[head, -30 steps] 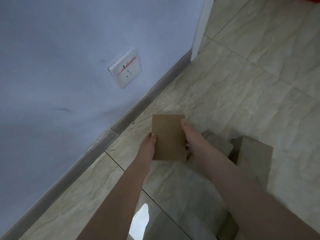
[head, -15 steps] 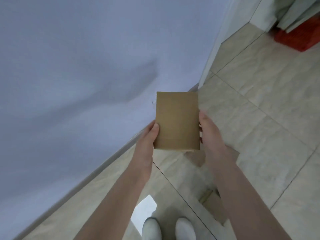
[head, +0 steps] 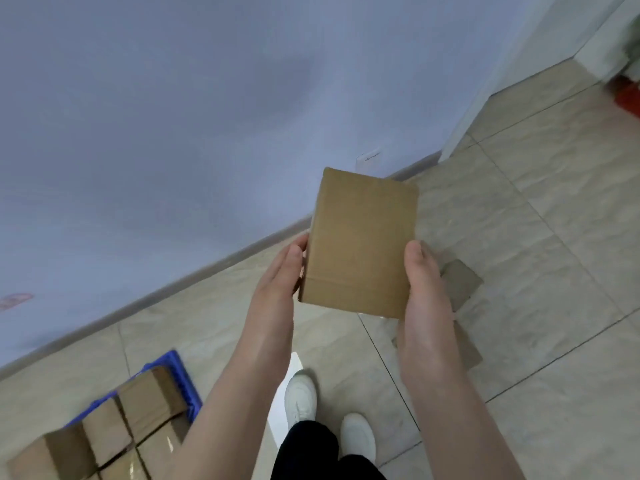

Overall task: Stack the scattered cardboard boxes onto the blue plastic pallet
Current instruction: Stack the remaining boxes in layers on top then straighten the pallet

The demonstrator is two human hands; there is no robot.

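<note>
A plain brown cardboard box [head: 360,242] is held up in the air at the middle of the view. My left hand [head: 278,282] presses its left side and my right hand [head: 424,289] presses its right side. The blue plastic pallet [head: 180,379] shows at the lower left, with several cardboard boxes [head: 138,407] stacked on it. More cardboard boxes [head: 459,284] lie on the floor tiles behind my right hand, partly hidden by it.
A pale blue wall with a grey skirting board [head: 214,261] runs along the left. A white wall socket [head: 367,158] sits just above the box. My white shoes [head: 301,398] stand on the beige tiles. A red crate [head: 628,97] is at the far right.
I have lifted the box off the floor and stood up. The view has swung left, bringing the blue pallet and its stacked boxes into sight.
</note>
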